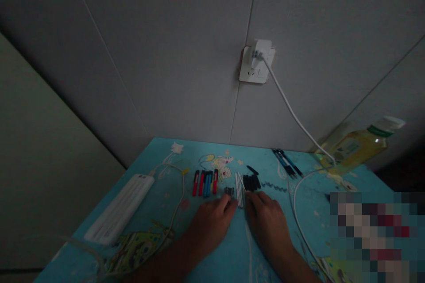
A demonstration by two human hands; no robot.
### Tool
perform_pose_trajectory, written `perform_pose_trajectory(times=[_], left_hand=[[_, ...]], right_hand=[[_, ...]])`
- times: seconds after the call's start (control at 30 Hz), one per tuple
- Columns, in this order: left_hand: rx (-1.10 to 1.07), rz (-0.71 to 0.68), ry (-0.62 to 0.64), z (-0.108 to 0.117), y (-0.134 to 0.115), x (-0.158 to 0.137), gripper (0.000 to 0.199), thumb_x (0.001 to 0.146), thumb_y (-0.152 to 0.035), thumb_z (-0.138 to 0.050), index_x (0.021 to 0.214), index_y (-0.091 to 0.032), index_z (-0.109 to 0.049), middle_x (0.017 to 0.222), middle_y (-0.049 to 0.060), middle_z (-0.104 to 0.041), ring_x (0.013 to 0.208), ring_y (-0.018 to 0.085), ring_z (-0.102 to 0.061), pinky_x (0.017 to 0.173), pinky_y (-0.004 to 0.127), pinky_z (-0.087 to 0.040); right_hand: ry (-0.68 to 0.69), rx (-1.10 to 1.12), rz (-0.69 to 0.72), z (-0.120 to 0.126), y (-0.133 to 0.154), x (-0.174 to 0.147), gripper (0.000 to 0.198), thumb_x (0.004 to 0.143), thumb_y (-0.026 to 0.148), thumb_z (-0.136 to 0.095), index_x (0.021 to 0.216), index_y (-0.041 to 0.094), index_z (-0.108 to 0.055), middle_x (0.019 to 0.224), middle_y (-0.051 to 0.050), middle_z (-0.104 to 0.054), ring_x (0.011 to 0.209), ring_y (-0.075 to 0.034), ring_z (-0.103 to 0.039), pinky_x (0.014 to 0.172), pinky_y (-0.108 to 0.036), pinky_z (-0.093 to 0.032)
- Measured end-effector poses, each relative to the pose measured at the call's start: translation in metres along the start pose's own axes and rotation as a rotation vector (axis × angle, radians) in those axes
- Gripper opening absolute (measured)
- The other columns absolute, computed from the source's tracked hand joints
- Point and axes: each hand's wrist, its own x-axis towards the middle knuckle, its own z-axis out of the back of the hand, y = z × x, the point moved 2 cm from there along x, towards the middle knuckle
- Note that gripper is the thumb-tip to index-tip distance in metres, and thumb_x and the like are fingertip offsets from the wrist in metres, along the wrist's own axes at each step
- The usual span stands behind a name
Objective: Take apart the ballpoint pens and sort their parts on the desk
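Note:
My left hand rests on the table with its fingers drawn together, beside the lower ends of a row of thin white pen refills. Whether anything sits between those fingertips is hidden. Just beyond them lie small dark pen parts. On the other side of the row, my right hand is closed, and one slanted refill runs down to its fingertips. Short black tubular pen parts lie above the right fingers. Several red and blue pen barrels stand side by side to the left.
Small springs and dark pens lie at the right. A white power strip lies at the left. A yellow bottle stands at the back right. A white cable curves down from the wall socket across the blue tablecloth.

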Motion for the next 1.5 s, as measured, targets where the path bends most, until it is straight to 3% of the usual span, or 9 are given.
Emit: perform_pose_trajectory(times=[0.27, 0.63, 1.1, 1.3, 1.4, 1.5], left_hand=[[-0.106, 0.014, -0.012, 0.007, -0.006, -0.012, 0.044, 0.09, -0.011, -0.047, 0.132, -0.023, -0.05, 0.102, 0.006, -0.065, 0.088, 0.019, -0.065, 0.076, 0.031, -0.056], [-0.165, 0.047, -0.001, 0.013, 0.0, -0.013, 0.039, 0.092, -0.013, -0.045, 0.129, -0.021, -0.054, 0.106, 0.008, -0.066, 0.089, 0.02, -0.065, 0.077, 0.033, -0.056], [-0.259, 0.074, -0.056, 0.01, 0.002, -0.014, 0.052, 0.093, -0.01, -0.04, 0.144, -0.019, -0.038, 0.105, 0.01, -0.065, 0.091, 0.02, -0.064, 0.082, 0.034, -0.057], [-0.379, 0.016, -0.171, 0.012, 0.002, -0.014, 0.047, 0.097, -0.01, -0.038, 0.143, -0.019, -0.039, 0.103, 0.009, -0.066, 0.093, 0.018, -0.064, 0.084, 0.034, -0.057], [-0.555, -0.042, -0.354, 0.023, 0.001, -0.015, 0.035, 0.098, -0.014, -0.043, 0.132, -0.02, -0.051, 0.111, 0.009, -0.066, 0.105, 0.018, -0.061, 0.093, 0.036, -0.053], [-0.757, -0.066, -0.519, 0.031, -0.001, -0.019, 0.029, 0.097, -0.014, -0.047, 0.123, -0.022, -0.056, 0.119, 0.007, -0.066, 0.117, 0.018, -0.057, 0.1, 0.038, -0.049]], right_hand=[[-0.059, -0.014, 0.037, 0.001, 0.0, -0.001, 0.024, 0.092, 0.015, -0.051, 0.11, 0.023, -0.064, 0.088, -0.006, -0.068, 0.075, -0.02, -0.062, 0.073, -0.033, -0.039], [0.022, 0.1, 0.02, -0.002, 0.002, -0.003, 0.022, 0.09, 0.014, -0.052, 0.105, 0.023, -0.065, 0.093, -0.006, -0.067, 0.077, -0.019, -0.063, 0.075, -0.032, -0.043], [-0.005, 0.18, 0.094, -0.005, 0.006, -0.004, 0.022, 0.091, 0.016, -0.051, 0.105, 0.023, -0.068, 0.112, -0.009, -0.065, 0.094, -0.022, -0.064, 0.086, -0.037, -0.049], [-0.019, 0.21, 0.103, 0.002, 0.005, -0.003, 0.021, 0.093, 0.019, -0.051, 0.105, 0.023, -0.068, 0.109, -0.009, -0.067, 0.094, -0.024, -0.063, 0.086, -0.041, -0.047], [-0.052, 0.355, 0.211, 0.014, 0.012, -0.005, 0.025, 0.095, 0.023, -0.051, 0.117, 0.023, -0.062, 0.117, -0.01, -0.064, 0.106, -0.026, -0.06, 0.093, -0.043, -0.045], [0.007, 0.515, 0.371, 0.023, 0.026, -0.01, 0.035, 0.094, 0.027, -0.055, 0.129, 0.025, -0.055, 0.121, -0.01, -0.062, 0.112, -0.025, -0.056, 0.096, -0.042, -0.045]])
